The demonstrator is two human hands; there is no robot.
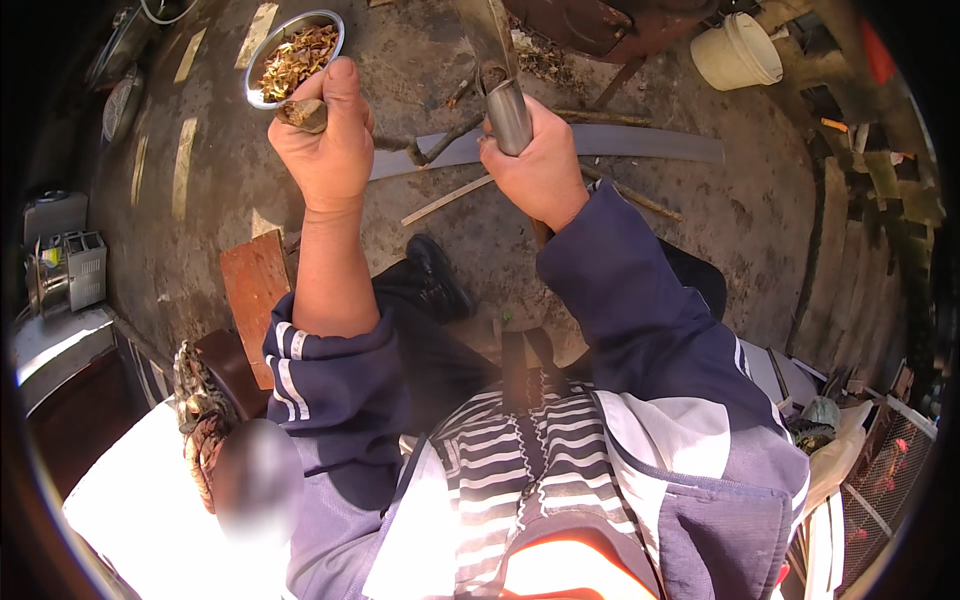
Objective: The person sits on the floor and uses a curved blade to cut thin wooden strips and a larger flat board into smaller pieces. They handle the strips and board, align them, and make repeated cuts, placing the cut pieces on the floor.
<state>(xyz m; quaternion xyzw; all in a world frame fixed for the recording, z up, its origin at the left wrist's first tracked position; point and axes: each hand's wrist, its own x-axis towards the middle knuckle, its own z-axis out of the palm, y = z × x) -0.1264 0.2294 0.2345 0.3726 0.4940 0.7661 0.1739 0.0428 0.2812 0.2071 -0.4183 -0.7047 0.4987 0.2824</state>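
Observation:
My left hand (322,135) is closed round a thick piece of wood (303,116), whose cut end shows beside the thumb. A crooked branch (415,150) comes out on the other side of that fist; whether both are one piece I cannot tell. Beyond the left hand, a metal bowl (338,28) holds brownish chips (300,58). My right hand (540,165) grips a metal tool (510,118) with a tube-shaped socket. A blurred, flat, blade-like part reaches up from it toward the top edge. The two hands are apart, held out ahead of me.
A grey strip (650,143) crosses the floor, with thin sticks (447,200) near it. A white bucket (735,55) is at the far right. A reddish-brown board (255,290) is left of my legs. Planks (850,290) line the right side.

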